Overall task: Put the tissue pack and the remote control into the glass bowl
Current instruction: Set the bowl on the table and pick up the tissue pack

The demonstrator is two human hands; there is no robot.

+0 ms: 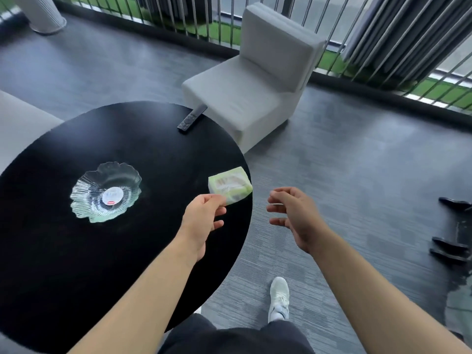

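A green and white tissue pack (229, 185) lies at the right edge of the round black table (153, 154). My left hand (203, 221) is at the pack's near corner, fingertips touching it with the fingers curled. My right hand (293, 215) hovers off the table's right side, fingers apart and empty. The ribbed, wavy-rimmed glass bowl (107, 191) sits to the left with a white sticker in its middle and nothing inside. A dark remote control (192, 120) lies at the far edge of the table, pointing toward the chair.
A light grey armless chair (258, 80) stands just beyond the table. A railing and grey curtains (398, 34) run along the back. Dark chair-base legs (452, 226) are on the carpet at the right. My white shoe (279, 298) shows below.
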